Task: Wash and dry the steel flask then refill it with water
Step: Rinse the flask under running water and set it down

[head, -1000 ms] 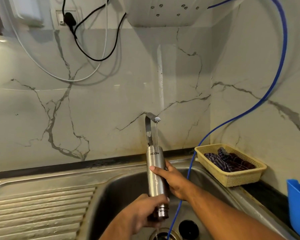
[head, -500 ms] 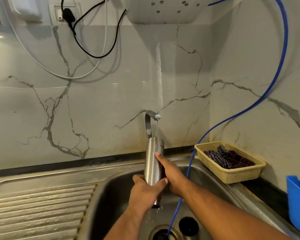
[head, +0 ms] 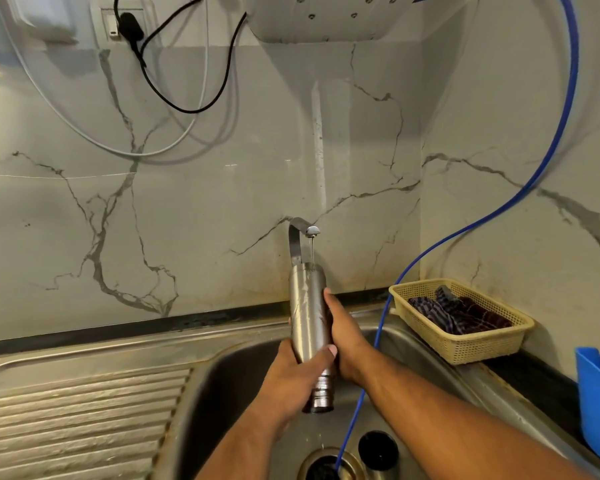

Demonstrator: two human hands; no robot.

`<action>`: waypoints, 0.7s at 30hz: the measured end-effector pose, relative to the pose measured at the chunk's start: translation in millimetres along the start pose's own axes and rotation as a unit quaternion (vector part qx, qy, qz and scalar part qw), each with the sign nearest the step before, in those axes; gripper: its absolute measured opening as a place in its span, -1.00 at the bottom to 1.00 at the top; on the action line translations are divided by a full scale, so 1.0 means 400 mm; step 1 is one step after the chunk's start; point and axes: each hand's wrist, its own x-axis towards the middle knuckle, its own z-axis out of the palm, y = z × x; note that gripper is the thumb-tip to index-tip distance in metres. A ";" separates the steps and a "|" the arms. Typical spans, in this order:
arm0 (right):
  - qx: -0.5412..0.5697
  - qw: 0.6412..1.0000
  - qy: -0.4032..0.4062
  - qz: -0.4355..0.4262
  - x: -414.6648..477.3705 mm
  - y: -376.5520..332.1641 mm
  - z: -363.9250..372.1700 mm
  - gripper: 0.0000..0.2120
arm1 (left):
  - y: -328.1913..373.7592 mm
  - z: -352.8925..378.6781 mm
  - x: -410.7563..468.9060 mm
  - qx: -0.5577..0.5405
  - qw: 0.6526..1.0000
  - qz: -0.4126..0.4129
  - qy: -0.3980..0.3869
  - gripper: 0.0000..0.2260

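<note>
No lettering, brand, number or sign can be read. The side of the steel flask (head: pixel 307 313) that faces the camera shows only bare metal streaked with water.
</note>
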 end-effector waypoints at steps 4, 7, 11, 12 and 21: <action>-0.051 0.996 0.046 -0.056 0.006 -0.002 0.015 -0.37 | -0.025 -0.001 0.016 0.219 0.969 0.093 0.068 -0.21; -0.080 0.990 0.062 -0.100 0.010 -0.013 0.006 -0.33 | -0.015 0.004 0.010 0.144 0.986 0.079 0.008 -0.27; -0.035 0.997 0.018 -0.067 0.002 -0.022 -0.012 -0.30 | 0.000 -0.005 0.009 -0.054 0.996 -0.014 -0.077 -0.29; -0.038 0.998 0.003 -0.058 0.005 -0.021 -0.014 -0.24 | -0.002 -0.005 0.009 -0.057 0.995 -0.013 -0.082 -0.28; -0.055 0.991 0.048 -0.112 0.003 -0.020 0.004 -0.13 | -0.037 -0.014 0.040 0.218 0.971 0.091 0.044 -0.20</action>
